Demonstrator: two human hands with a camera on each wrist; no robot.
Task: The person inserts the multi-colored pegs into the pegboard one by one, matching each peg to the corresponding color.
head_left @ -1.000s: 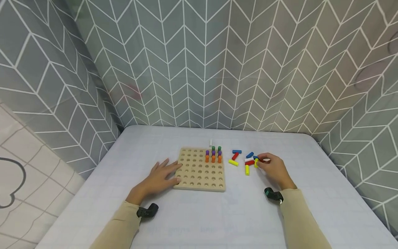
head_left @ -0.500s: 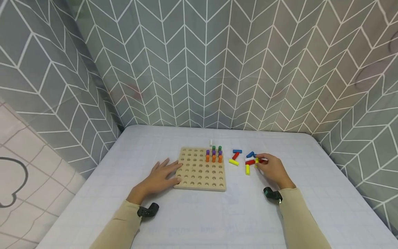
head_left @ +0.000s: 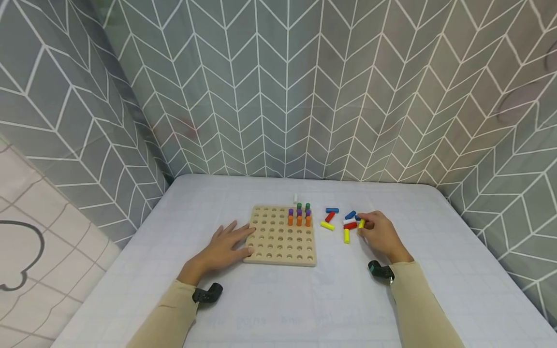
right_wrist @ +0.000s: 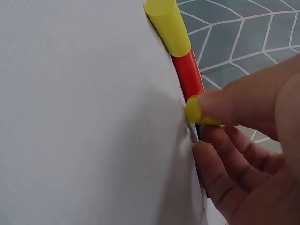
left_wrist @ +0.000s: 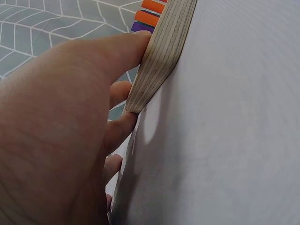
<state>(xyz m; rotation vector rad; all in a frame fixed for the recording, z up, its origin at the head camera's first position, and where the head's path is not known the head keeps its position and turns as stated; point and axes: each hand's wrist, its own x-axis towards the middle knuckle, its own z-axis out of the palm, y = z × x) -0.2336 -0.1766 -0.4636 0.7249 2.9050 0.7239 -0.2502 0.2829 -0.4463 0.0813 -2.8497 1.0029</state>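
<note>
My left hand (head_left: 225, 247) lies with spread, fairly straight fingers at the left edge of a wooden pegboard (head_left: 278, 246). In the left wrist view its thumb and fingers touch the side of the board (left_wrist: 164, 51). Orange pegs (head_left: 299, 221), purple pegs (head_left: 290, 212) and green pegs (head_left: 308, 206) stand in the board's far right holes. My right hand (head_left: 383, 237) pinches a yellow peg (head_left: 361, 223) between thumb and fingers, low at the table. In the right wrist view the thumb covers part of this yellow peg (right_wrist: 192, 110). A blue peg is partly hidden by the fingers.
Between board and right hand lie loose pegs: a blue peg (head_left: 332, 210), red pegs (head_left: 350, 225), a white peg (head_left: 349, 221) and yellow pegs (head_left: 346, 236). Another white peg (head_left: 295, 198) is behind the board. A patterned curtain (head_left: 278, 96) rises beyond the white table (head_left: 270, 309).
The yellow peg by the right fingertips has tilted and shifted slightly right, now pinched. A red peg seen at those fingertips earlier is out of sight. The left hand has stayed put.
</note>
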